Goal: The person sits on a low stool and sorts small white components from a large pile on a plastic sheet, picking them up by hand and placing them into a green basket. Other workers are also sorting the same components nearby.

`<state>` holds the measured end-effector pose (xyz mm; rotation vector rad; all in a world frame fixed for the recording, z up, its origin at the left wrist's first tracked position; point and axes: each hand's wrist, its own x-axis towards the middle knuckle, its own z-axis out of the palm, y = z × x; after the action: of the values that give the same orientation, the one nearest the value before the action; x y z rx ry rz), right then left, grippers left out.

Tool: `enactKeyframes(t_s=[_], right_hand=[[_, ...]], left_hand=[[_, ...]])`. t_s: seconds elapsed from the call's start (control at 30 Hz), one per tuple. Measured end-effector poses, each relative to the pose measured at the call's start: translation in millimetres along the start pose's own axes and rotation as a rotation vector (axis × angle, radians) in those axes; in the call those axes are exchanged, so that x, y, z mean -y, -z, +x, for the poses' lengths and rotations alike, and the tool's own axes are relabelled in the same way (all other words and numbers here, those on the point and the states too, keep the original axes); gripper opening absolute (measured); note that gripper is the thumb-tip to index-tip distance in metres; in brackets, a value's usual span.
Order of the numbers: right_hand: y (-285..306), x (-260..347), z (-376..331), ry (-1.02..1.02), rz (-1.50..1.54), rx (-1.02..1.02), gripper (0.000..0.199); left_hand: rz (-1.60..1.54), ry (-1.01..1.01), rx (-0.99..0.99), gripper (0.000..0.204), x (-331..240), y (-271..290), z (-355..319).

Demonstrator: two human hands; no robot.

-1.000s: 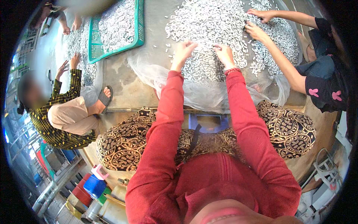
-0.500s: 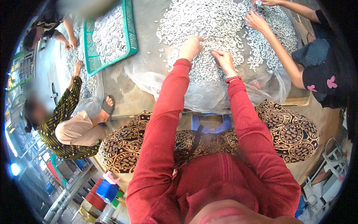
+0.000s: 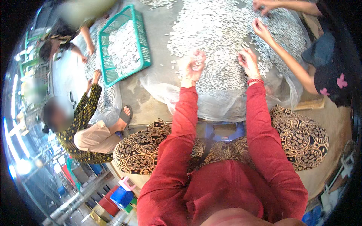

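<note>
A wide heap of small, oblong, silvery-white pieces [image 3: 211, 30] lies in front of me on a transparent plastic sheet [image 3: 215, 105]. My left hand [image 3: 193, 67] is over the heap's near left edge, palm turned up and fingers curled around a few of these pieces. To its right, my right hand [image 3: 249, 64] hovers at the heap's right side, fingers bent in toward the thumb. Whatever sits between those fingertips is too small to make out. A red bead bracelet [image 3: 255, 81] circles my right wrist.
A green plastic basket [image 3: 147, 56] with more pieces stands left of the heap. At right, a co-worker's hands [image 3: 264, 32] work over a darker heap [image 3: 288, 41]. Two people at left handle another heap [image 3: 107, 100]. A blue stool [image 3: 226, 136] is below my arms.
Both my hands have drawn apart and come up off the pieces. My left hand has turned palm up with pieces in it. The whole view has shifted slightly.
</note>
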<state>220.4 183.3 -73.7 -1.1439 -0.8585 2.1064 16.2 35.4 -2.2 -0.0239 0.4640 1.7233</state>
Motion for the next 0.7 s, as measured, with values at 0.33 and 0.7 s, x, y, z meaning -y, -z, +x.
enactKeyframes(t_s=[0.33, 0.7], right_hand=[[5.5, -57.1, 11.9, 0.494, -1.033, -0.09, 0.029], [-105.0, 35.1, -3.1, 0.345, -1.102, 0.334, 0.025]], left_hand=[[-0.204, -0.245, -0.241, 0.018, 40.1, 2.7, -27.1], [-0.492, -0.118, -0.307, 0.048, 46.4, 4.3, -27.4]])
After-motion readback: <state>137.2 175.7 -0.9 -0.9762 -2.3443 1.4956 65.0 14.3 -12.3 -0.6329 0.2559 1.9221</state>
